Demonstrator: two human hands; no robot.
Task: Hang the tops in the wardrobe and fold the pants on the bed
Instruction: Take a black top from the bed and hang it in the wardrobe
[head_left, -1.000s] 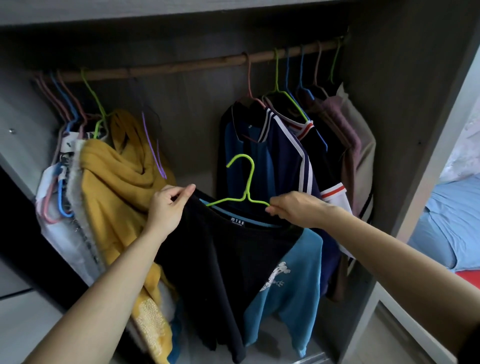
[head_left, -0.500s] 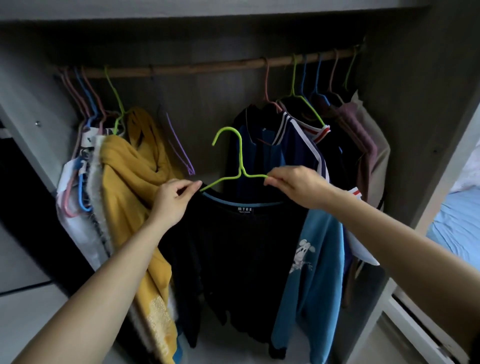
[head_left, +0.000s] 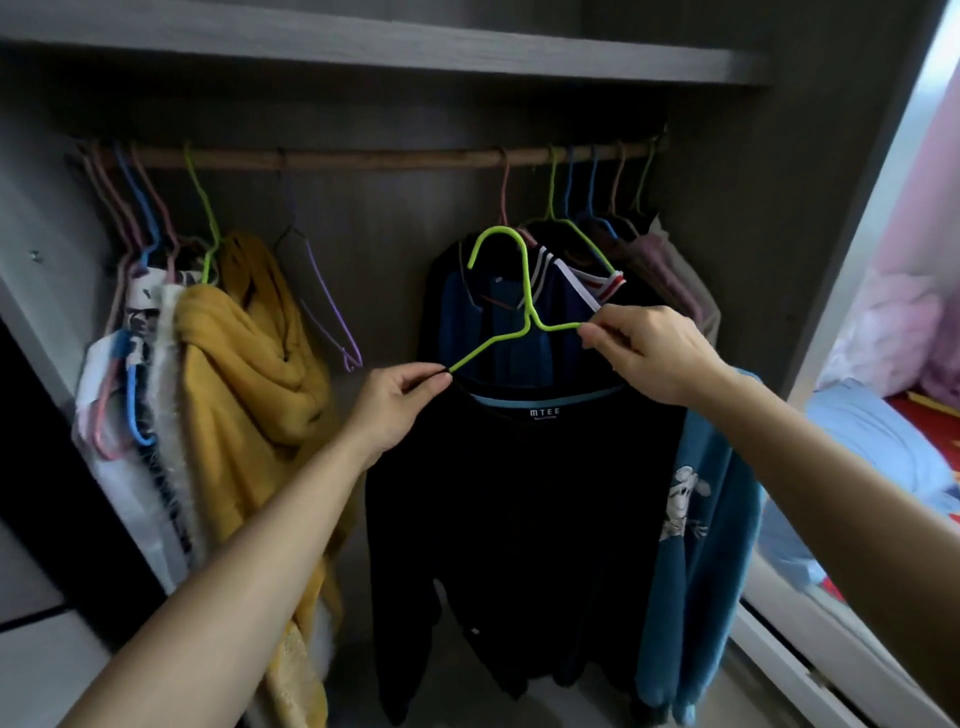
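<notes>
2 hands (head_left: 397, 410) (head_left: 652, 353) on 1 green hanger (head_left: 534, 322)

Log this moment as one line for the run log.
step: hang black top | left hand: pinches green hanger, left end | right hand: pinches right end | hook: below rod, not yet on it

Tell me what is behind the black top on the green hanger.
Behind the black top on its green hanger hang dark blue tops on the rod, one with a striped collar. Their lower halves are covered by it.
</notes>
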